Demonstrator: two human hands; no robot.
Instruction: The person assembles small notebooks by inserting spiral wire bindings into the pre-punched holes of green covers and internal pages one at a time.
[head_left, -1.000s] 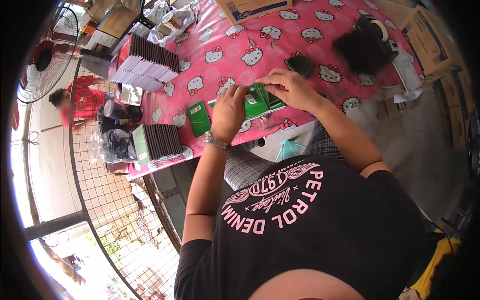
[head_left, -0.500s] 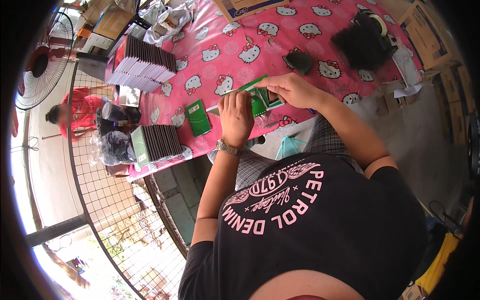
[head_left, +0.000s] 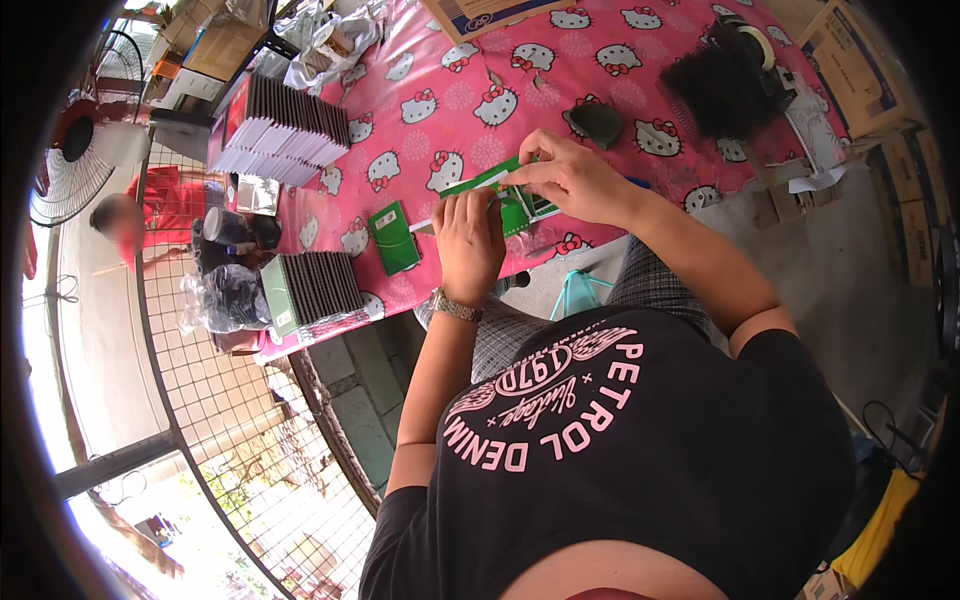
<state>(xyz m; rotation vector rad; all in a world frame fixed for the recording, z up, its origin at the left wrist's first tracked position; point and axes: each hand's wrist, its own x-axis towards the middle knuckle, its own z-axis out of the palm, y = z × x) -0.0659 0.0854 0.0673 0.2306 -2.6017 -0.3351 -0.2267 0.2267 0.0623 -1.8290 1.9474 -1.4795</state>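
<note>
A green-and-white folder (head_left: pixel 515 216) stands partly unfolded on the pink patterned tablecloth, near the table's front edge. My left hand (head_left: pixel 468 240) curls its fingers over the folder's left part, and a watch circles that wrist. My right hand (head_left: pixel 575 183) pinches the folder's upper edge between thumb and forefinger. Its inside is mostly hidden by my hands. Left of my left hand lies a flat green booklet (head_left: pixel 395 238). Beyond that, a stack of dark-edged pieces with a pale green front (head_left: pixel 312 290) stands by the table's edge.
A taller stack with a reddish cover (head_left: pixel 285 125) sits at the far left. Beyond my right hand are a dark green dish (head_left: pixel 597 124), a black bristly thing (head_left: pixel 722 92) and a tape roll (head_left: pixel 757 48). A carton (head_left: pixel 490 12) stands at the back. A person in red (head_left: pixel 170 210) is behind the wire grille.
My right hand has shifted slightly left and up along the folder's top edge, its fingers now pinching there. My left hand stays almost in place. The person behind the grille and the fan head moved.
</note>
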